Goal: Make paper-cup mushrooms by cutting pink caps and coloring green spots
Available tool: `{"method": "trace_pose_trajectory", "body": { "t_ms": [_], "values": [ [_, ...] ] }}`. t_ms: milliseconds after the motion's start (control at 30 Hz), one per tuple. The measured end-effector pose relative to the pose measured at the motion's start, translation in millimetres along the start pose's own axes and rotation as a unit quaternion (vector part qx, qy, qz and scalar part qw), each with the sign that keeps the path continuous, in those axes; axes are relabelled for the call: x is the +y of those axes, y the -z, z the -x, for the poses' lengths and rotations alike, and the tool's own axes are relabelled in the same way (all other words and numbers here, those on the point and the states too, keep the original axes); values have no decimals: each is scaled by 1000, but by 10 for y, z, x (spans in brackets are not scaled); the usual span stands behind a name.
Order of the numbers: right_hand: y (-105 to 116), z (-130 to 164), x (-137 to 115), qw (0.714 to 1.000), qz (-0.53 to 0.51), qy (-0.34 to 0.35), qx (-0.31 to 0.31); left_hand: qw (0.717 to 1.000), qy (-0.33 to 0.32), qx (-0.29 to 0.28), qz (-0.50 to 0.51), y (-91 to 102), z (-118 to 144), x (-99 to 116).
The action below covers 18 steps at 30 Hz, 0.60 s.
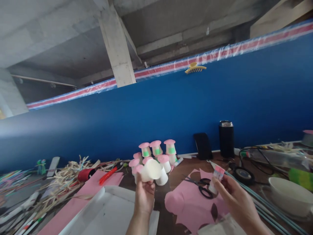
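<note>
A: Paper cup (152,169), white, up off the desk (181,178) in the left hand (144,192), tipped on its side so its pale round end faces us.

B: And the grip there?

A: Fingers curled around the cup from below, pinching it firmly. The cup sits just in front of a cluster of pink-capped cups (156,153) standing near the blue wall (156,117).

B: The right hand (232,195)?

A: Raised over the desk, its grip pressed onto a small glue bottle (216,178), clear with a pink cap, held tilted between thumb and fingers. The two hands are apart, the bottle well to the right of the cup.

B: What lies under them?

A: A pink paper sheet (188,205) with curved cut-outs, and black-handled scissors (202,187) resting on it, just left of the right hand. Below the left hand, a white tray (105,209), and another pink sheet (73,205) running off to the left.

B: Farther back?

A: A black flask (226,138) upright against the wall, a dark stand (202,146) beside it. A white bowl (290,195) at the right edge, thin grey rods (269,205) slanting past it. On the left, a tangle of straw strips (61,182) and a red cutter (109,174). A yellow hair claw (195,68) clipped on top of the wall.
</note>
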State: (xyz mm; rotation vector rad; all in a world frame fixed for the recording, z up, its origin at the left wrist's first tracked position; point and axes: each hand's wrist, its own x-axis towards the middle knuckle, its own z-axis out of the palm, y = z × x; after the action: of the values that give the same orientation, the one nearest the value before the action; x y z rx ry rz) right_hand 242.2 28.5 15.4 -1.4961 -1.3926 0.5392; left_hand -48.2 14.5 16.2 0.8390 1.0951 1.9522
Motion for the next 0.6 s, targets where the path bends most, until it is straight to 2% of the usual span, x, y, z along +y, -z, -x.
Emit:
{"method": "trace_pose_trajectory", "body": {
  "t_ms": [33,100,167,267,400,600],
  "values": [
    [0,3,-5,1000,8,1,1,995,-31,-13,-97,-50,46,-36],
    [-3,12,-13,1000,19,-1,1,985,-54,-34,-163,-156,153,-130],
    [-6,18,-14,1000,19,-1,-1,932,-172,-56,-314,-246,255,-234],
    [-13,17,1,1000,26,0,0,866,-215,-101,-439,-326,344,-352],
    [-22,-2,26,1000,26,-4,-8,819,-242,-118,-506,-342,361,-377],
    [-17,-5,52,999,33,19,-8,769,-333,-111,-533,-373,433,-297]
  ]
}}
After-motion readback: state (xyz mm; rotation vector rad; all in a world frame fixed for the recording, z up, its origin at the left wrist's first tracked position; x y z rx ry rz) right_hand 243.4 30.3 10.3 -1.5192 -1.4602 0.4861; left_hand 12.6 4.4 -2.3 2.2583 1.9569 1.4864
